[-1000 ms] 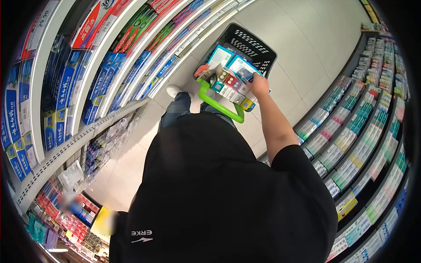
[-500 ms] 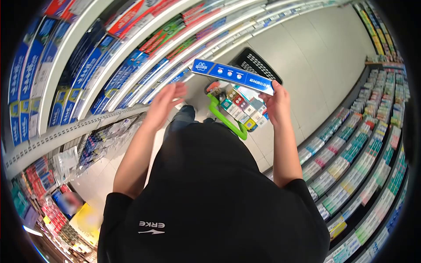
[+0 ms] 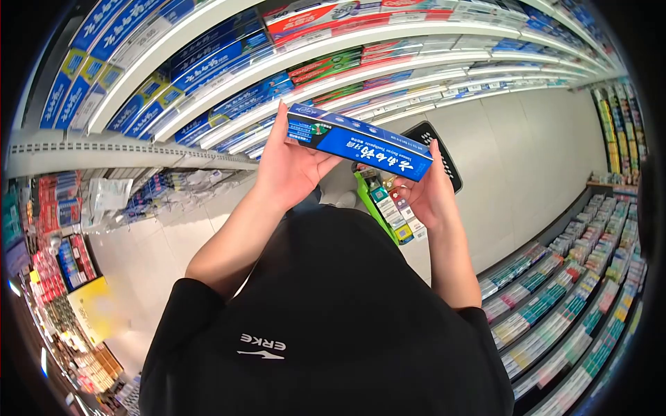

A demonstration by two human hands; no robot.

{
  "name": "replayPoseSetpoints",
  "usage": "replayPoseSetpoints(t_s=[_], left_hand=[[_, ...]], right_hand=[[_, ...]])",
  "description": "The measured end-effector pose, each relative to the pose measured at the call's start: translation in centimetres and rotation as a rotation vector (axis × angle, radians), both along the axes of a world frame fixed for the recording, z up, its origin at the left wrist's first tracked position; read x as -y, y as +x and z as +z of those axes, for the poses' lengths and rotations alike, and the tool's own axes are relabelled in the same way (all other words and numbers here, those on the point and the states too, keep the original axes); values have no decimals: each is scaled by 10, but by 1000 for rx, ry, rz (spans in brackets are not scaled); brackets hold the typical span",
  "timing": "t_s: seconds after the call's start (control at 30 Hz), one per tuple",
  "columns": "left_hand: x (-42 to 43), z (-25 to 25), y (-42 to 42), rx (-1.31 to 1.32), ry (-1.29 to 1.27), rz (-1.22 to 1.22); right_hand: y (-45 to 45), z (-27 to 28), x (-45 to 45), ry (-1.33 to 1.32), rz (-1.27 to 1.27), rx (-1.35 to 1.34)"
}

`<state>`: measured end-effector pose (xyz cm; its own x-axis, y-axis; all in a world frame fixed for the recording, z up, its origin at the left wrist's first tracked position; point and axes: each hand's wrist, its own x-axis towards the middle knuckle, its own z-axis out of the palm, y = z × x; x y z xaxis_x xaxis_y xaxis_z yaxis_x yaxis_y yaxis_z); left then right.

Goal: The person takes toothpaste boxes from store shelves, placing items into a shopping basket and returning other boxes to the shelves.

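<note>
A long blue toothpaste box (image 3: pixel 361 145) is held up in front of my chest, its printed front tilted toward me and its lettering upside down. My left hand (image 3: pixel 295 172) grips one end, with the thumb up at the corner and the fingers under the box. At the other end my right hand (image 3: pixel 430 192) pinches the box between thumb and fingers. Below it stands a black shopping basket (image 3: pixel 454 166) with a green handle (image 3: pixel 377 208). Several small cartons (image 3: pixel 397 213) lie in the basket, partly hidden by the toothpaste box and my right hand.
Shelves (image 3: pixel 229 59) of boxed toothpaste curve across the left and top. On the right, a tiered display rack (image 3: pixel 555 305) carries rows of small packages. Pale floor tiles (image 3: pixel 506 159) run between them. Hanging packets (image 3: pixel 107 197) and a yellow panel (image 3: pixel 97 308) are at the left.
My left hand has moved right and taken hold of the near end of the toothpaste box. The box has turned so its front face shows. The view has shifted over the shelves.
</note>
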<state>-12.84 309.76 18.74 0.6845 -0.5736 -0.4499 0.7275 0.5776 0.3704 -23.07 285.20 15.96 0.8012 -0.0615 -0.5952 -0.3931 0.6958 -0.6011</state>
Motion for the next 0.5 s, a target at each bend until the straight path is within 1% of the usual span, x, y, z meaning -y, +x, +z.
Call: replayPoseSetpoints(t_s=[0.1,0.13,0.2,0.27,0.33,0.4,0.47,0.5], left_hand=[[-13,-1,-9,-16,-35,59],[-17,-5,-11,-23,-57,84],[-22,-2,-14,-54,-68,163],[-27,4,-13,-48,-84,241],[-30,6,-11,4,-107,279],[-32,7,-8,28,-163,279],[-34,8,-5,27,-246,249],[-34,7,-3,49,-221,238]], right_hand=[[9,4,-12,13,17,-2],[12,-1,-13,15,31,36],[19,2,-21,160,18,172],[26,4,-37,235,0,393],[34,-2,-53,211,4,518],[44,0,-75,92,57,513],[57,6,-105,26,33,448],[65,14,-118,28,2,473]])
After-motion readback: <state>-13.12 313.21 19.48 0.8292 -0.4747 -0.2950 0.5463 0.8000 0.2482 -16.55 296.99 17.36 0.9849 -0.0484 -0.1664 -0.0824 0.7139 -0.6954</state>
